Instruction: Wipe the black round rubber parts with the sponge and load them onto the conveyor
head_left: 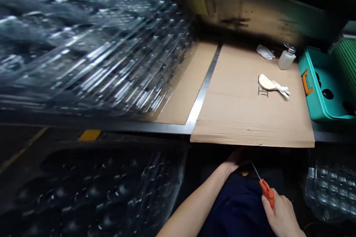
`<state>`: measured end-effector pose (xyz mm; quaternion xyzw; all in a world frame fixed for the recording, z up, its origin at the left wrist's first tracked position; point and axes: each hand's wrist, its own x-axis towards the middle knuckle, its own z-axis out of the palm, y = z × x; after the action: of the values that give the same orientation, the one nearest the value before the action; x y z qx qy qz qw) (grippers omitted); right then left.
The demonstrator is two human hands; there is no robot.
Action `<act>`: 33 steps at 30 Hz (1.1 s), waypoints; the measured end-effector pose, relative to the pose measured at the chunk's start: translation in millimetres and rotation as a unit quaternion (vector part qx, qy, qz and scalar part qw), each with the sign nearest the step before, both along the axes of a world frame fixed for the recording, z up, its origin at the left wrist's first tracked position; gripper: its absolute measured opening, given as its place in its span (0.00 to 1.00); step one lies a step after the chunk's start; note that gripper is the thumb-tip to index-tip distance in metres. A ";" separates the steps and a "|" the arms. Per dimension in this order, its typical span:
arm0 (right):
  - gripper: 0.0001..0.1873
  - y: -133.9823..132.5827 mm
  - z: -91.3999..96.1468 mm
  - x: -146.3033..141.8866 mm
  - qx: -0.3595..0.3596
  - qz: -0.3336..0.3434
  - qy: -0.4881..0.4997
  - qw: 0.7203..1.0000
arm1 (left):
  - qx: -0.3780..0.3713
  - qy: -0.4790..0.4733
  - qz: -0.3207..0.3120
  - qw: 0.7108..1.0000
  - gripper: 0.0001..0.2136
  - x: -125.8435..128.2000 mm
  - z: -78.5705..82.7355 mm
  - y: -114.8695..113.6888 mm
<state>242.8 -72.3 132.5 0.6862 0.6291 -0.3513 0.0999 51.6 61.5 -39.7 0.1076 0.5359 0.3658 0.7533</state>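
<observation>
Right hand (279, 214): clenched around orange-handled pick (267, 192), metal tip upward, above dark blue trousers (236, 207). Left hand (235, 161): shadowed below table (111, 127) edge; state cannot be told. On cardboard sheet (236, 118), on table: cream pad (266, 82) with white cloth (280, 90), crumpled tissue (265, 52), dispenser bottle (287, 57). Just beside sheet: teal tray (319, 89). Clear plastic trays (83, 44) lie on table, left of sheet; others (330, 192) lower right.

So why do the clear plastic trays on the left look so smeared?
Head view: the clear plastic trays are blurred and streaked with white glare, while the flat brown cardboard sheet stays sharper; the frame's edges look stretched and bent.
</observation>
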 end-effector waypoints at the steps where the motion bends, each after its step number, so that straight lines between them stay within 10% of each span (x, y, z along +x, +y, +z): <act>1: 0.20 3.2 -5.3 -9.1 0.014 0.028 -0.046 0.998 | -0.031 -0.026 0.020 0.999 0.18 0.0 -3.4 -1.0; 9: 0.15 12.9 -17.3 -31.8 0.039 0.115 -0.117 0.986 | -0.070 -0.099 0.054 0.991 0.20 -8.8 -5.3 -6.1; 19: 0.18 36.3 -0.7 -13.8 0.024 0.029 -0.053 0.998 | 0.211 0.034 -0.054 0.975 0.26 1.5 3.2 -13.1; 33: 0.18 16.3 -30.9 -24.6 0.001 0.073 -0.070 0.995 | -0.117 -0.148 0.066 0.980 0.16 -13.5 -17.0 -3.7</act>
<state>218.2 -56.0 101.6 0.6613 0.6696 -0.2932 0.1683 38.1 57.7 -56.7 -0.0716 0.4636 0.3615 0.8058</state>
